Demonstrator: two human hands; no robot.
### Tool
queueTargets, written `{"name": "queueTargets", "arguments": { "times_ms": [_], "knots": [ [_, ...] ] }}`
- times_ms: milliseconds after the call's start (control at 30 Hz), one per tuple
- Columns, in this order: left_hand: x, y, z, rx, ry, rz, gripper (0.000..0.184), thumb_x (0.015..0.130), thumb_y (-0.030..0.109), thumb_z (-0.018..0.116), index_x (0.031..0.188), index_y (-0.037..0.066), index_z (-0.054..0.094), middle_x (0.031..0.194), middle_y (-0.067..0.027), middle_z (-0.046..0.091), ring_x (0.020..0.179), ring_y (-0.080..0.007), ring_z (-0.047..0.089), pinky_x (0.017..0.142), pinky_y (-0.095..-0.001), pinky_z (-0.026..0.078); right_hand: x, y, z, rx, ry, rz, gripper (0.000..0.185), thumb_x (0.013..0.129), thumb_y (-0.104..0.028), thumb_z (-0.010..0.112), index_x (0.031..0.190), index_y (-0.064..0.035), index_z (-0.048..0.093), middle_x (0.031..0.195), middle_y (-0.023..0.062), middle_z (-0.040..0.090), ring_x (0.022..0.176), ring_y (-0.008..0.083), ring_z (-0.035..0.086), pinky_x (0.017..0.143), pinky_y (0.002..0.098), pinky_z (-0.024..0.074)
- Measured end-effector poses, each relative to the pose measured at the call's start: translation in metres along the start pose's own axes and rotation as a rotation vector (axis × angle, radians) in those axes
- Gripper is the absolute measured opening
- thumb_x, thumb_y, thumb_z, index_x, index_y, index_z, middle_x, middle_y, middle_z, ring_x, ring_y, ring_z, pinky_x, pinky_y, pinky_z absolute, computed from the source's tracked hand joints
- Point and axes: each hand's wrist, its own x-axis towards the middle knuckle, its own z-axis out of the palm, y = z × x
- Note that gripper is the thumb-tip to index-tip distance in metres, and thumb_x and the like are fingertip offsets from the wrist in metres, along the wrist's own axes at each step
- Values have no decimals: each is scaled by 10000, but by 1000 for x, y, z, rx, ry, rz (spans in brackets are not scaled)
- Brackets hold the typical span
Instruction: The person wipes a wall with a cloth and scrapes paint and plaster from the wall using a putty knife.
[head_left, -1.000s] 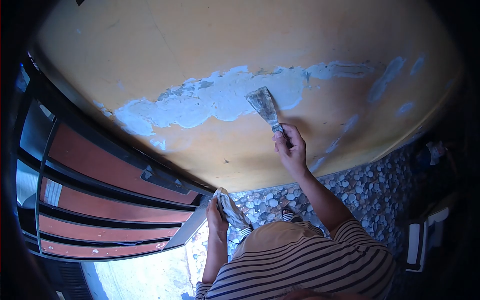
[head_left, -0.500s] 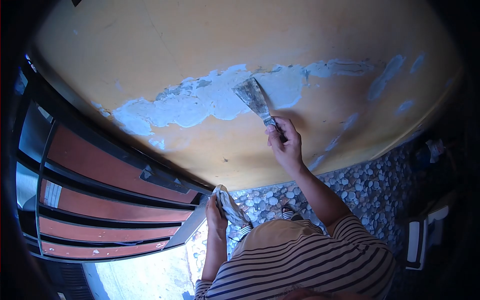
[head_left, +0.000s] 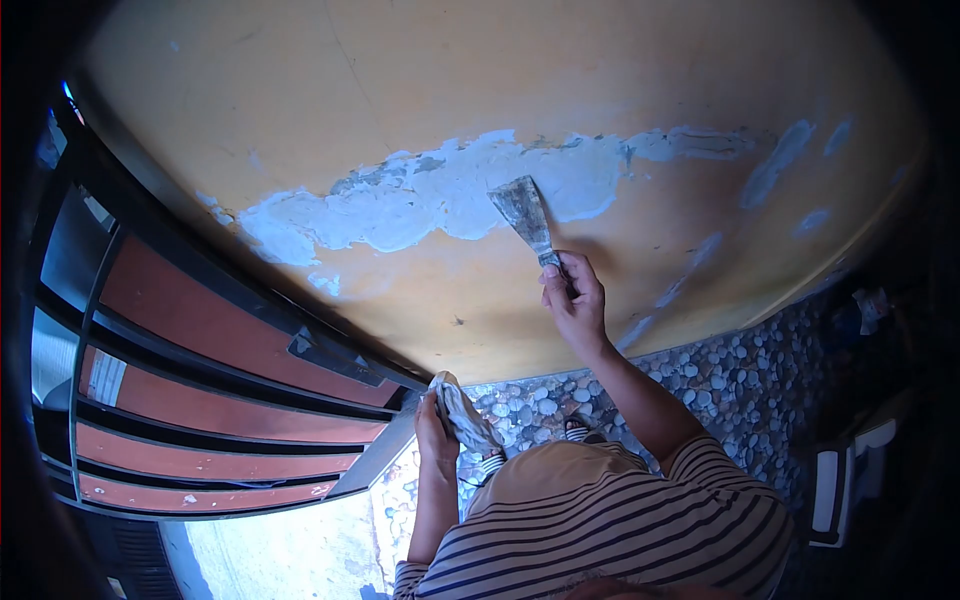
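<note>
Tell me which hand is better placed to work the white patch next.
Probably the right hand: it holds the scraper up at the white patch. The left hand is lower, away from the patch, holding a pale bundle.

you have two hands, one right hand (head_left: 580, 303) and one left hand (head_left: 434, 428), with one scraper (head_left: 521, 208) in the first and one pale bundle (head_left: 462, 415) in the second. before you is one wall (head_left: 480, 330), bearing one broad white patch (head_left: 400, 205) toward eleven o'clock and three small separate patches (head_left: 778, 165) between two and three o'clock. you get four red panels (head_left: 220, 402) around eight o'clock, two striped shoes (head_left: 580, 431) between five and six, and one striped shirt (head_left: 610, 530) by six.
</note>
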Motion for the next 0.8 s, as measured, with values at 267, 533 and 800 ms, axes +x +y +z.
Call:
{"name": "queueTargets", "arguments": {
  "times_ms": [267, 533, 800],
  "knots": [
    [-1, 0, -9, -22, -29, 3, 177, 986, 171, 517, 1029, 30, 614, 902, -86, 681, 782, -215, 684, 710, -362, 573, 4, -1, 10, 37, -1, -53, 185, 1018, -137, 568, 1146, -7, 537, 839, 24, 605, 617, 52, 525, 548, 207, 433],
    [-12, 4, 0, 3, -4, -15, 175, 989, 168, 511, 1032, 30, 608, 899, -88, 678, 780, -222, 684, 715, -369, 576, 9, -18, 12, -6, -20, -42, 177, 1020, -133, 562, 1143, -6, 543, 831, 18, 606, 616, 47, 525, 541, 207, 430],
    [0, -8, -12, 67, 22, -3, 304, 1005, 261, 449, 1039, 32, 646, 877, -78, 694, 772, -209, 676, 706, -350, 555, 6, -8, 14, 34, 19, -80, 203, 999, -171, 613, 1115, -10, 570, 776, 2, 608, 617, 46, 529, 559, 228, 444]
  ]
}}
